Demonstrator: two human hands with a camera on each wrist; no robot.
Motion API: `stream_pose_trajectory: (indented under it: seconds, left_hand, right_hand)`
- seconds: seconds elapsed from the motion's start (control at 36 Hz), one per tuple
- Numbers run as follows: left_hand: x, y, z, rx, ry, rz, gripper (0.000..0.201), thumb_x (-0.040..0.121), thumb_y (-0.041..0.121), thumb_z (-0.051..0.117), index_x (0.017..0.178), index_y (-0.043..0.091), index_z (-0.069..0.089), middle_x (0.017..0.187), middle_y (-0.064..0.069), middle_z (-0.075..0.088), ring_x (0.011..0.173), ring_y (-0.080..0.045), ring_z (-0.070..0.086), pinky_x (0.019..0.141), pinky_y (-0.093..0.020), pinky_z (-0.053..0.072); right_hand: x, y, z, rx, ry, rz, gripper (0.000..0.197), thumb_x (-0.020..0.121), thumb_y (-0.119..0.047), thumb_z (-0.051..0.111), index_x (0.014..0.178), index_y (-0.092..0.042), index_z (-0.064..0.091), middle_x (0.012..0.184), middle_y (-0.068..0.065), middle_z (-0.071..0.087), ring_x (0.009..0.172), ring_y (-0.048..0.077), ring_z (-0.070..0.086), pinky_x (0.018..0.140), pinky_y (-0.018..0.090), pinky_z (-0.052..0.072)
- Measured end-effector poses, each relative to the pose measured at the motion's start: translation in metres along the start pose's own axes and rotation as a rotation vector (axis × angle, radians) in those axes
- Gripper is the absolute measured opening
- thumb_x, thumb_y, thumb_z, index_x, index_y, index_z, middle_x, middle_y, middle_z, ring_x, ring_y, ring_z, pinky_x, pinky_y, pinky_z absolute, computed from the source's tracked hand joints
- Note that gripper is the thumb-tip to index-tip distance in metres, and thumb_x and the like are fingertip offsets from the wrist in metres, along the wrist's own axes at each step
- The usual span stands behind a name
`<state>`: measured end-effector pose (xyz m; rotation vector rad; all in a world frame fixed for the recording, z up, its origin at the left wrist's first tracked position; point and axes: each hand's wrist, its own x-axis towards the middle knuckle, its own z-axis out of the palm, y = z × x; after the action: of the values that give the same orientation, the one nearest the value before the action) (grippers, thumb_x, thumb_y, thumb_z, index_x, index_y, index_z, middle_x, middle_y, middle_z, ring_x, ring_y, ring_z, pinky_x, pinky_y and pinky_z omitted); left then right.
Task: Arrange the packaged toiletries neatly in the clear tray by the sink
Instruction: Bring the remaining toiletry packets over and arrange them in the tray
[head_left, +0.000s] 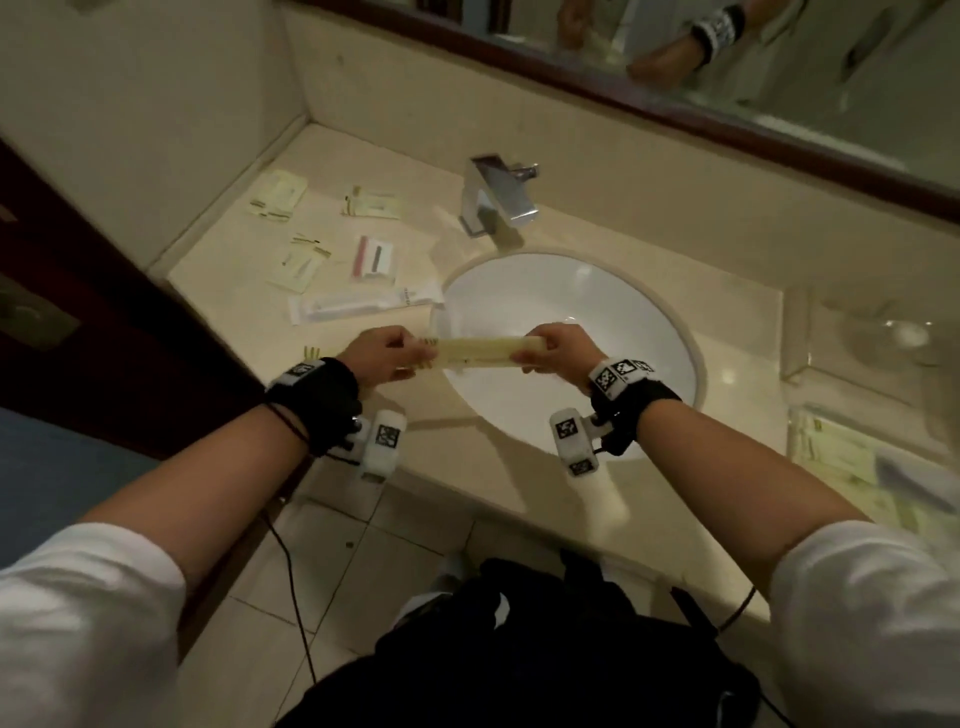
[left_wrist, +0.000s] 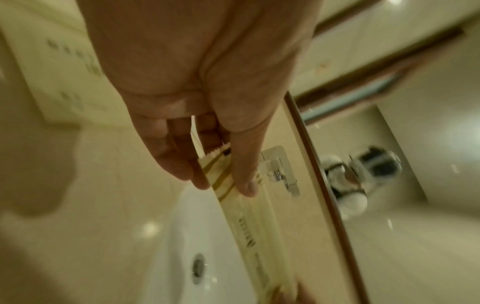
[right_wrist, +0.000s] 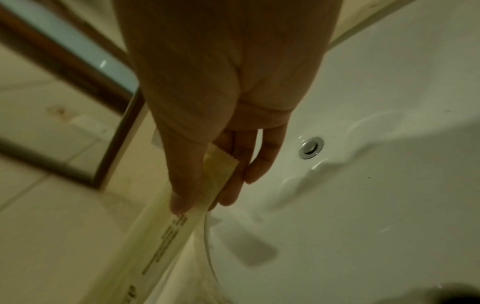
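Packet: long cream toiletry packet (head_left: 485, 352) held level above the near-left rim of the sink (head_left: 649, 332), stretched between both hands.
Left grip: left hand (head_left: 382, 356) pinches the striped, serrated end, thumb on one face and fingers (left_wrist: 179, 162) behind; the packet runs away from it toward the sink.
Right grip: right hand (head_left: 556, 347) pinches the opposite serrated end between thumb and fingers (right_wrist: 231, 193), over the sink.
Loose packets: several flat sachets (head_left: 275, 200) and one long white packet (head_left: 363, 304) lie on the surface (head_left: 737, 322) left of the sink.
Tray: clear tray (head_left: 795, 441) right of the sink, with cream packets inside.
Tap: chrome faucet (head_left: 496, 195) behind the sink.
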<state>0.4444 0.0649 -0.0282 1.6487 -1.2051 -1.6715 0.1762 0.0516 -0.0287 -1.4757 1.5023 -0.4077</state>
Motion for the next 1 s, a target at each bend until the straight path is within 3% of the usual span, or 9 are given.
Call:
stream_pose_trajectory:
  seconds: [0.08,0.14,0.28,0.42,0.53,0.67,0.83,0.89,1.0]
  left_hand:
    - [0.012,0.016,0.023,-0.174,-0.087,-0.068,0.012,0.087,0.014,0.066,0.083,0.011,0.055,0.090,-0.005,0.060,0.084,-0.015,0.059,0.076,-0.022,0.051]
    - [0.021,0.025,0.044,-0.237,-0.140,-0.091,0.006,0.088,0.014,0.063,0.090,0.011,0.059,0.095,-0.006,0.061,0.087,-0.015,0.059,0.078,-0.022,0.050]
    - [0.033,0.042,0.097,-0.238,-0.236,-0.101,0.003,0.092,0.011,0.057,0.094,0.011,0.059,0.094,-0.005,0.060,0.085,-0.014,0.058,0.075,-0.019,0.052]
    - [0.042,0.061,0.163,-0.128,-0.340,-0.096,0.007,0.091,0.015,0.060,0.096,0.011,0.058,0.096,-0.005,0.059,0.089,-0.014,0.058,0.075,-0.019,0.052]
    - [0.044,0.073,0.219,-0.038,-0.381,-0.098,0.019,0.088,0.024,0.064,0.101,0.012,0.057,0.093,-0.002,0.059,0.084,-0.012,0.058,0.078,-0.022,0.049]
    - [0.041,0.086,0.283,0.021,-0.405,-0.125,0.011,0.088,0.021,0.065,0.082,0.016,0.057,0.092,-0.004,0.060,0.085,-0.014,0.058,0.077,-0.022,0.048]
    - [0.037,0.094,0.362,0.104,-0.420,-0.129,0.012,0.088,0.022,0.066,0.087,0.015,0.056,0.087,-0.003,0.059,0.078,-0.012,0.057,0.074,-0.022,0.046]
    - [0.036,0.094,0.381,0.127,-0.416,-0.135,0.012,0.087,0.021,0.066,0.091,0.014,0.057,0.086,-0.003,0.060,0.078,-0.012,0.057,0.076,-0.022,0.046]
    - [0.036,0.096,0.424,0.176,-0.394,-0.150,0.014,0.088,0.019,0.065,0.077,0.016,0.056,0.079,-0.002,0.058,0.074,-0.011,0.055,0.073,-0.021,0.043]
  right_hand:
    - [-0.017,0.017,-0.016,0.315,0.110,0.091,0.018,0.083,-0.013,0.070,0.096,-0.003,0.065,0.086,0.008,0.063,0.066,0.012,0.064,0.068,0.024,0.055]
    - [-0.031,0.029,-0.029,0.464,0.175,0.131,0.021,0.085,-0.013,0.067,0.104,-0.005,0.065,0.087,0.008,0.065,0.068,0.013,0.063,0.070,0.023,0.054]
    - [-0.063,0.062,-0.055,0.622,0.295,0.200,0.010,0.089,-0.017,0.062,0.094,-0.009,0.064,0.081,0.005,0.064,0.070,0.014,0.062,0.071,0.024,0.051]
    - [-0.106,0.105,-0.092,0.700,0.415,0.248,0.022,0.090,-0.018,0.061,0.106,-0.003,0.063,0.083,0.004,0.064,0.070,0.014,0.061,0.073,0.025,0.051]
    - [-0.139,0.137,-0.124,0.732,0.517,0.269,0.012,0.089,-0.016,0.062,0.097,-0.007,0.065,0.079,0.005,0.064,0.068,0.015,0.061,0.071,0.025,0.052]
    - [-0.173,0.172,-0.164,0.741,0.604,0.299,0.007,0.088,-0.015,0.063,0.089,-0.008,0.063,0.077,0.005,0.063,0.065,0.015,0.059,0.066,0.024,0.051]
    - [-0.211,0.219,-0.210,0.755,0.656,0.333,0.008,0.087,-0.014,0.065,0.088,-0.006,0.061,0.079,0.006,0.063,0.065,0.015,0.060,0.066,0.024,0.055]
    - [-0.220,0.231,-0.221,0.777,0.680,0.349,0.013,0.085,-0.013,0.067,0.094,-0.007,0.060,0.080,0.007,0.064,0.066,0.016,0.061,0.066,0.024,0.056]
    - [-0.236,0.259,-0.245,0.794,0.736,0.365,0.030,0.085,-0.013,0.068,0.109,-0.015,0.050,0.083,0.007,0.066,0.066,0.017,0.062,0.061,0.023,0.054]
